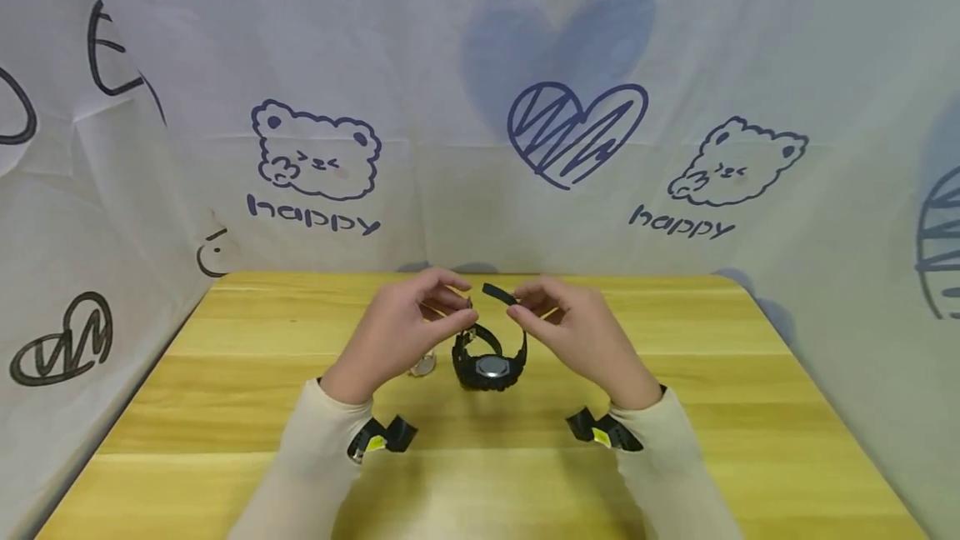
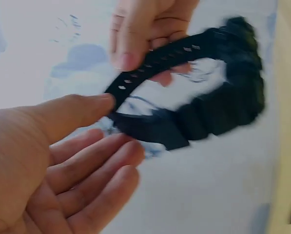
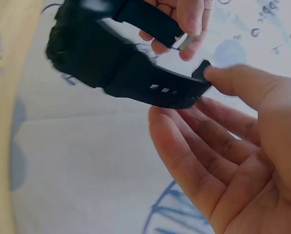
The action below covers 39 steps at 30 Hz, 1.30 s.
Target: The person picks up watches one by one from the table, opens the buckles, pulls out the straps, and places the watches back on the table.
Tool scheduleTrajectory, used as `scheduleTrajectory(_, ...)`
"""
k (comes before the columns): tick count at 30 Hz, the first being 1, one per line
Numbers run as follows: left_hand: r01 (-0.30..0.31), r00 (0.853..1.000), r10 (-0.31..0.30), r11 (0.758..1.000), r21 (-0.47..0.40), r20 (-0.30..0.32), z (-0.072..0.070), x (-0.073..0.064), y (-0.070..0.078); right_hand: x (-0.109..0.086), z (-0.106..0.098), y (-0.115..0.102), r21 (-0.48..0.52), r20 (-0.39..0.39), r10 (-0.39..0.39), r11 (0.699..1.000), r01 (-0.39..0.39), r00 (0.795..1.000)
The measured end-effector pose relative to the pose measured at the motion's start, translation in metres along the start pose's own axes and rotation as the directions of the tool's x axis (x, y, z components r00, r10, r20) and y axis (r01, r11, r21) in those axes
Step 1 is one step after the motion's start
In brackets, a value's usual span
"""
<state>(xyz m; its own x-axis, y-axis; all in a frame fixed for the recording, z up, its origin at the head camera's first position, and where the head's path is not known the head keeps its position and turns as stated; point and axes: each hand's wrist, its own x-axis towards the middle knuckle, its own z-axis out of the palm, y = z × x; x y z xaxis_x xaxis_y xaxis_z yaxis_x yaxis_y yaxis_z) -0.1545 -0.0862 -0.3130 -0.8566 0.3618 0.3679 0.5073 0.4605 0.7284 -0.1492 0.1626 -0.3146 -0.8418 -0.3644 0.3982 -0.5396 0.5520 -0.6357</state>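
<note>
A black digital watch (image 1: 491, 368) hangs with its face low between my two hands, its strap unfastened. My left hand (image 1: 408, 327) pinches the buckle end, where a metal buckle (image 3: 186, 42) shows in the right wrist view. Between thumb and fingers, my right hand (image 1: 581, 336) grips the holed strap half (image 2: 157, 61), whose tip bends back toward the left. In the left wrist view the watch case (image 2: 245, 68) is blurred. A smaller, light-coloured watch (image 1: 423, 365) is close to my left hand, partly hidden behind it.
The wooden table (image 1: 487, 482) stretches beneath both forearms. A white cloth (image 1: 450, 107) printed with bears and hearts rises behind its back edge. Black strapped devices are on the left wrist (image 1: 381, 437) and the right wrist (image 1: 604, 430).
</note>
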Motion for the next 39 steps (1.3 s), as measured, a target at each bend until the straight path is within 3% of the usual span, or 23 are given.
scheduleTrajectory(3,0.042,0.999,-0.042,0.998,-0.05,-0.013,0.016,0.012,-0.022,0.005,0.002,0.016,0.021,-0.016,0.046,0.999,-0.046,0.999)
scheduleTrajectory(6,0.073,0.997,-0.072,0.996,-0.059,0.021,0.036,0.021,-0.041,0.009,0.006,0.039,0.033,-0.016,0.092,0.995,-0.091,0.996)
scheduleTrajectory(10,0.117,0.986,-0.115,0.993,-0.01,0.124,0.061,0.028,-0.057,0.013,0.016,0.068,0.073,0.018,0.192,0.979,-0.192,0.981)
scheduleTrajectory(15,0.107,0.954,-0.135,0.987,0.117,0.267,0.078,0.036,-0.066,0.011,0.035,0.094,0.166,0.083,0.347,0.92,-0.356,0.934)
scheduleTrajectory(20,0.103,0.926,-0.175,0.97,0.22,0.335,0.082,0.033,-0.071,0.006,0.055,0.102,0.212,0.129,0.419,0.874,-0.438,0.899)
scheduleTrajectory(25,0.13,0.916,-0.219,0.954,0.269,0.335,0.081,0.029,-0.077,0.006,0.066,0.1,0.182,0.14,0.445,0.867,-0.465,0.885)
scheduleTrajectory(29,0.122,0.904,-0.225,0.951,0.285,0.365,0.084,0.025,-0.078,0.004,0.072,0.099,0.129,0.154,0.491,0.85,-0.51,0.857)
scheduleTrajectory(34,0.113,0.86,-0.242,0.949,0.294,0.45,0.09,0.019,-0.079,-0.003,0.077,0.102,0.07,0.167,0.547,0.823,-0.563,0.82)
scheduleTrajectory(39,0.114,0.823,-0.259,0.947,0.299,0.505,0.089,0.023,-0.077,-0.004,0.076,0.114,0.052,0.169,0.552,0.822,-0.567,0.816)
